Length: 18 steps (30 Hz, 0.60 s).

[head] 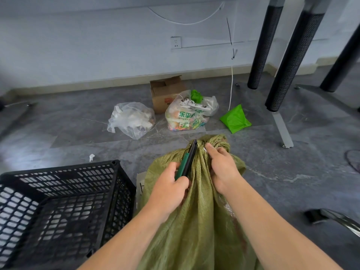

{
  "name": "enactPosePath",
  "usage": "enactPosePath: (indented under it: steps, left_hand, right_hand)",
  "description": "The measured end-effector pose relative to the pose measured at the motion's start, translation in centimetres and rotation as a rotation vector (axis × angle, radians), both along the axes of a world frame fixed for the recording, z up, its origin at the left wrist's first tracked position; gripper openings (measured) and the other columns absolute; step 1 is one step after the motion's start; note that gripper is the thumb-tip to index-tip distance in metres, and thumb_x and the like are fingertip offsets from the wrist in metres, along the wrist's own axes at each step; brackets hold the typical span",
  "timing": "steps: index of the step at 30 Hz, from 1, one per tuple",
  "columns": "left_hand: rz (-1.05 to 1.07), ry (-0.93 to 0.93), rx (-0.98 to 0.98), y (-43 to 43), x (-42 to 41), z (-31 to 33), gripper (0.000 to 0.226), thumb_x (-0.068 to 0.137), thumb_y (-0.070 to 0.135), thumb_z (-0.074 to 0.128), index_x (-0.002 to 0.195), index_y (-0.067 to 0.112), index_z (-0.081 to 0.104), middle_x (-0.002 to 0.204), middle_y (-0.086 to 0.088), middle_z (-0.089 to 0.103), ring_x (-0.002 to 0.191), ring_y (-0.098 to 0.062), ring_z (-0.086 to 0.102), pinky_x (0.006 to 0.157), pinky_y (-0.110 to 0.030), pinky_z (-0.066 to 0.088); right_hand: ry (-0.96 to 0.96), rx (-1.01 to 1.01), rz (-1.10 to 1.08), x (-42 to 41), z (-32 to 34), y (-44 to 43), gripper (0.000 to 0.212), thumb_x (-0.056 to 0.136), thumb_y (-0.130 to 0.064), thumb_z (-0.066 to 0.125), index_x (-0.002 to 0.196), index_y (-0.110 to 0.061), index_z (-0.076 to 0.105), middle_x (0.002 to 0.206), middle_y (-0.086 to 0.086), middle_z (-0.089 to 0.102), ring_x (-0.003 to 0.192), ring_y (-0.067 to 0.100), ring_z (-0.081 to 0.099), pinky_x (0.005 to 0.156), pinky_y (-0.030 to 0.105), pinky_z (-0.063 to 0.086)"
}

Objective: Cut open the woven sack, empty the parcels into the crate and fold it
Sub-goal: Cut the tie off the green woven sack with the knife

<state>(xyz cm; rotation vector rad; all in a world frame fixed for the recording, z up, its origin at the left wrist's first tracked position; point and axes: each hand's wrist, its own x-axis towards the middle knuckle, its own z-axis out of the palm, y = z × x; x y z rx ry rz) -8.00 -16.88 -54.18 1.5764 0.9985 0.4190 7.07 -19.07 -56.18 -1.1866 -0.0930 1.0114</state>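
An olive-green woven sack [196, 227] stands on the floor in front of me, its neck bunched and tied at the top. My left hand [171, 187] grips a green and black utility knife [188, 159], whose tip points up at the tied neck. My right hand [222, 168] pinches the gathered sack fabric just below the knot, beside a small white tie. A black plastic lattice crate [58, 207] sits to the left of the sack and looks empty. The parcels inside the sack are hidden.
Grey tiled floor. Farther back lie a clear plastic bag [130, 118], a printed bag of rubbish [189, 115], an open cardboard box [165, 92] and a bright green bag [234, 119]. Black table legs [288, 61] stand at the right; a chair base [335, 218] pokes in lower right.
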Motion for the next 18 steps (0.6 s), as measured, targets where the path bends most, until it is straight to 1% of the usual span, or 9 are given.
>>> enactPosePath:
  steps: [4,5,7,9,10,11,13,15,18]
  left_hand:
    - [0.017,-0.014,-0.008,-0.2,0.0,0.2,0.032,0.086,0.010,0.050,0.111,0.030,0.052,0.073,-0.001,0.058,0.052,-0.014,0.047,0.045,-0.029,0.034]
    - [0.019,-0.019,-0.011,-0.2,0.0,0.3,0.032,0.086,0.010,0.050,0.110,0.031,0.052,0.074,-0.001,0.058,0.054,-0.014,0.048,0.045,-0.029,0.034]
    - [0.007,-0.029,-0.014,-0.1,-0.2,0.4,0.034,0.087,0.007,0.050,0.106,0.034,0.052,0.076,-0.002,0.058,0.056,-0.015,0.049,0.044,-0.029,0.034]
    - [-0.030,-0.018,-0.016,0.1,-0.5,0.5,0.036,0.086,0.005,0.050,0.108,0.032,0.053,0.072,-0.003,0.057,0.055,-0.015,0.049,0.043,-0.027,0.033]
    - [-0.047,0.002,-0.014,0.3,-0.8,0.5,0.036,0.085,0.005,0.052,0.112,0.030,0.054,0.067,-0.004,0.056,0.054,-0.015,0.049,0.042,-0.026,0.033]
    - [-0.053,0.021,-0.015,0.6,-1.0,0.6,0.038,0.084,0.006,0.054,0.115,0.028,0.054,0.064,-0.004,0.055,0.054,-0.016,0.049,0.042,-0.026,0.033]
    - [-0.023,0.021,-0.036,1.4,-1.5,0.8,0.038,0.083,0.006,0.056,0.115,0.026,0.055,0.065,-0.007,0.053,0.058,-0.018,0.047,0.042,-0.026,0.032]
    - [0.040,-0.022,-0.067,2.2,-2.0,1.0,0.032,0.083,0.003,0.055,0.108,0.023,0.058,0.071,-0.011,0.052,0.061,-0.020,0.046,0.042,-0.025,0.029]
    - [0.096,-0.077,-0.072,3.0,-2.8,0.9,0.024,0.087,0.004,0.056,0.104,0.021,0.058,0.076,-0.010,0.053,0.060,-0.019,0.047,0.043,-0.027,0.033]
  right_hand:
    - [-0.068,-0.006,-0.030,0.2,-0.4,0.2,0.020,0.097,-0.024,0.060,0.094,-0.012,0.045,0.093,0.018,0.061,0.094,0.033,0.063,0.095,0.061,0.049]
    - [-0.092,-0.006,-0.048,0.3,-0.4,0.2,0.021,0.096,-0.026,0.061,0.092,-0.013,0.045,0.091,0.017,0.058,0.090,0.030,0.060,0.093,0.058,0.051]
    - [-0.168,-0.015,-0.088,0.4,-0.6,0.3,0.025,0.092,-0.031,0.063,0.088,-0.017,0.042,0.089,0.012,0.053,0.083,0.026,0.052,0.079,0.049,0.051]
    - [-0.235,-0.036,-0.139,0.8,-0.9,0.3,0.028,0.085,-0.037,0.063,0.086,-0.019,0.042,0.088,0.009,0.049,0.081,0.024,0.047,0.075,0.043,0.047]
    - [-0.248,-0.053,-0.168,1.1,-1.1,0.2,0.027,0.084,-0.037,0.063,0.086,-0.018,0.043,0.088,0.010,0.051,0.081,0.024,0.049,0.078,0.045,0.049]
    - [-0.254,-0.079,-0.193,1.5,-1.1,0.1,0.025,0.085,-0.037,0.062,0.088,-0.017,0.046,0.089,0.014,0.054,0.084,0.026,0.054,0.086,0.050,0.051]
    - [-0.249,-0.121,-0.229,2.2,-1.3,-0.1,0.024,0.087,-0.036,0.061,0.098,-0.016,0.052,0.100,0.016,0.062,0.097,0.033,0.063,0.096,0.057,0.050]
    - [-0.236,-0.120,-0.247,2.7,-1.3,-0.3,0.027,0.088,-0.036,0.061,0.104,-0.015,0.053,0.106,0.015,0.064,0.102,0.033,0.063,0.098,0.059,0.049]
    - [-0.220,-0.087,-0.230,3.2,-1.3,-0.6,0.031,0.081,-0.040,0.064,0.100,-0.016,0.055,0.108,0.016,0.066,0.105,0.032,0.064,0.097,0.060,0.049]
